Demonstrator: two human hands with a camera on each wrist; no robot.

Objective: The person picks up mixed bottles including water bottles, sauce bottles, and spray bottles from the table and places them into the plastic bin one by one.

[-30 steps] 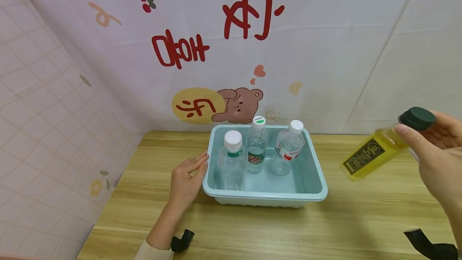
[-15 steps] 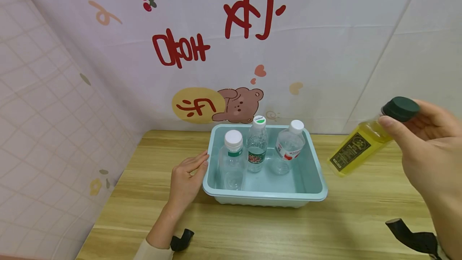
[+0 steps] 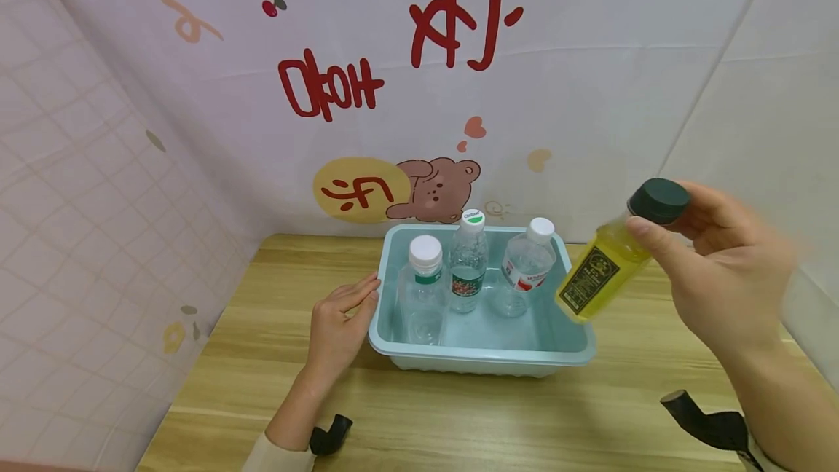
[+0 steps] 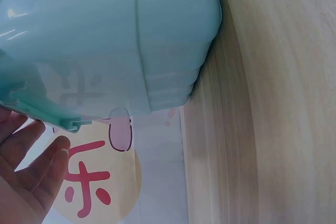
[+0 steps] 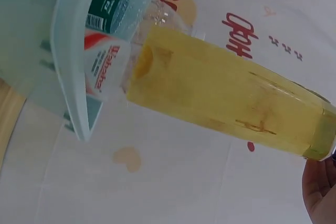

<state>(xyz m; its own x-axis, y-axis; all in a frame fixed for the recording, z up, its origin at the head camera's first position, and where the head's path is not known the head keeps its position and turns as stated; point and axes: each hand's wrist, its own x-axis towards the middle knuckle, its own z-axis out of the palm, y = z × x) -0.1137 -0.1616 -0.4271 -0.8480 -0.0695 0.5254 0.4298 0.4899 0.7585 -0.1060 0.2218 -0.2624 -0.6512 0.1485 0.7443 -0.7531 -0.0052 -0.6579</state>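
A dark-green-capped bottle of yellow liquid (image 3: 593, 279) hangs tilted at the right rim of a light blue plastic basin (image 3: 485, 357). My right hand (image 3: 727, 261) grips it by the neck and cap, and its base overlaps the rim in the head view. In the right wrist view the yellow bottle (image 5: 226, 93) spans the middle, with fingers at its neck end. My left hand (image 3: 341, 323) rests its fingertips against the basin's left rim. The left wrist view shows the fingers (image 4: 39, 169) extended right beside the rim.
Inside the basin stand three clear bottles with white caps: a wide one (image 3: 424, 304) at left, a slim one (image 3: 467, 268) at the back and one with a red-and-white label (image 3: 524, 272) at right. A patterned cloth (image 3: 590, 108) hangs behind the wooden table (image 3: 459, 421).
My right hand has moved left with the bottle of yellow liquid, from beyond the basin's right side to its right rim. The left hand has stayed at the left rim.
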